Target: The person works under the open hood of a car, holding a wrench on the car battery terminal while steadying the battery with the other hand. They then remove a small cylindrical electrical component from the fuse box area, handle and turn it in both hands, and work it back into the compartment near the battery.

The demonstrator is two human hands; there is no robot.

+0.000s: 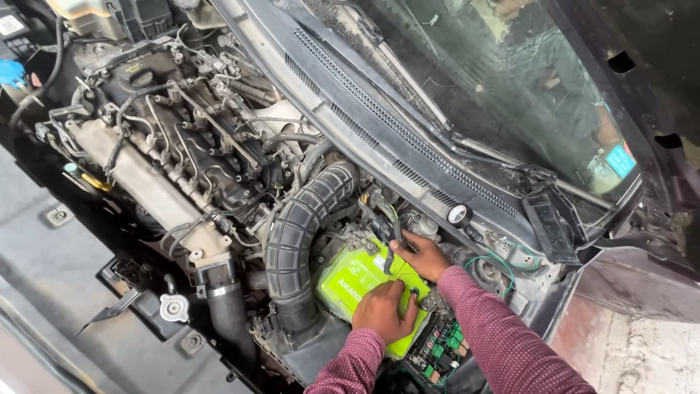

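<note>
I look down into an open car engine bay. A bright green battery sits low in the middle, beside a thick black ribbed intake hose. My left hand lies flat on the battery's top, fingers around a small dark part near its edge. My right hand reaches past the battery's far edge and grips a black cable connector at the battery terminal. Both sleeves are maroon.
The engine block with pipes and wires fills the upper left. An open fuse box with coloured fuses sits right of the battery. The windscreen, wiper cowl and raised bonnet edge border the right. A radiator cap shows lower left.
</note>
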